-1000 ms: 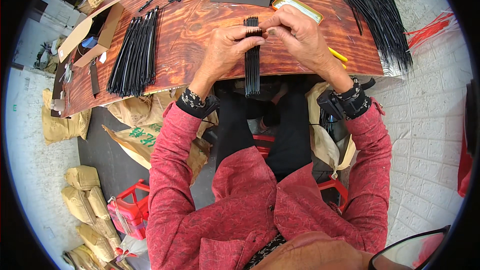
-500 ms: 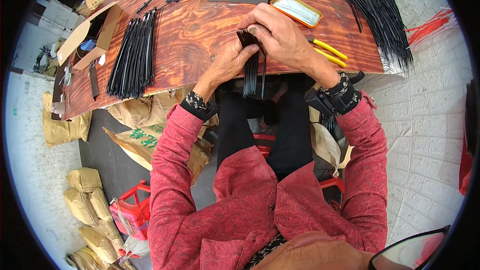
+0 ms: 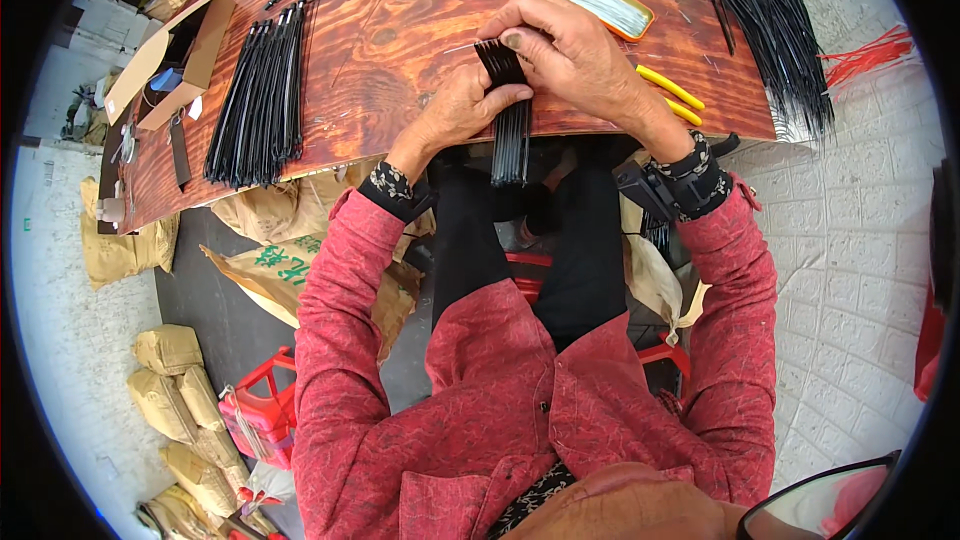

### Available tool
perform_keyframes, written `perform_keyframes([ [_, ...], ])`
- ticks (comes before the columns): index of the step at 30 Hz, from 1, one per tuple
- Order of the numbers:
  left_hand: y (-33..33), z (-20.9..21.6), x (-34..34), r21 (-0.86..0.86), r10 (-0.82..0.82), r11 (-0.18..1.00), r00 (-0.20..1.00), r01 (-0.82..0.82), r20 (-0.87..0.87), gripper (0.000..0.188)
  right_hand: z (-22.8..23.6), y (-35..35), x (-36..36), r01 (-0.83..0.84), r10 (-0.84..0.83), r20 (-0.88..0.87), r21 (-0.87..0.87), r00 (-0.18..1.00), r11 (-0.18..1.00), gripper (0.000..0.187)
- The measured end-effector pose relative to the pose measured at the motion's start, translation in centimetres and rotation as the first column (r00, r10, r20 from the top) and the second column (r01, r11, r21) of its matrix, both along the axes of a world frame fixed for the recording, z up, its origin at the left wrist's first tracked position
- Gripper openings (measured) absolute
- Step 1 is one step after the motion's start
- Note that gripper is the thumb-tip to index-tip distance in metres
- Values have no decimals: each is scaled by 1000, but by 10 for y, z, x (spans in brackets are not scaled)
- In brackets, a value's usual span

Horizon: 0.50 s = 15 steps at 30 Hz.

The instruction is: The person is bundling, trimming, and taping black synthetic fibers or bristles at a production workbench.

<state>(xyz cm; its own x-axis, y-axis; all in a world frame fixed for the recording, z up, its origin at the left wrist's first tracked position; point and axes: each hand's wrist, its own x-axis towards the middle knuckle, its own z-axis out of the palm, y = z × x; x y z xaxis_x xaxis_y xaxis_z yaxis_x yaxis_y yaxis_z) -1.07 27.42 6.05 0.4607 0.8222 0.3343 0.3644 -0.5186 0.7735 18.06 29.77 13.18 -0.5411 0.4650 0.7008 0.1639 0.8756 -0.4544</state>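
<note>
My left hand (image 3: 460, 105) is closed around a bundle of thin black rods (image 3: 512, 140), which hangs down past the table's front edge with the thumb across it. At its top the rod ends fan out in a row. There the fingertips of my right hand (image 3: 565, 50) are pinched together against the right side of the ends; exactly what lies between them is hidden. A thin pale wire (image 3: 460, 46) sticks out leftward from the top of the bundle. Yellow-handled pliers (image 3: 670, 88) lie beside my right wrist, partly covered by it. Beyond that hand sits an orange-rimmed tin (image 3: 603, 2) of thin pale wires.
More black rods lie in a stack (image 3: 262, 95) on the left and a heap (image 3: 765, 25) on the right of the wooden table (image 3: 385, 70). An open cardboard box (image 3: 185, 60) stands far left. Red strands (image 3: 870, 58) jut out at right. Paper sacks (image 3: 165, 405) line the floor.
The single rod that hung apart on the right now lies in line with the bundle. Both hands stay close together at its top. The view has shifted slightly.
</note>
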Motion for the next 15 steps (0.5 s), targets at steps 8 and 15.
perform_keyframes([
  [8,1,-32,5,50,161,986,987,-161,4,19,-23,-7,5,-24,24,-5,-162,1000,986,16],
  [15,36,-19,-6,137,192,975,973,-174,-125,23,-23,9,50,226,-243,-20,-296,970,928,40],
])
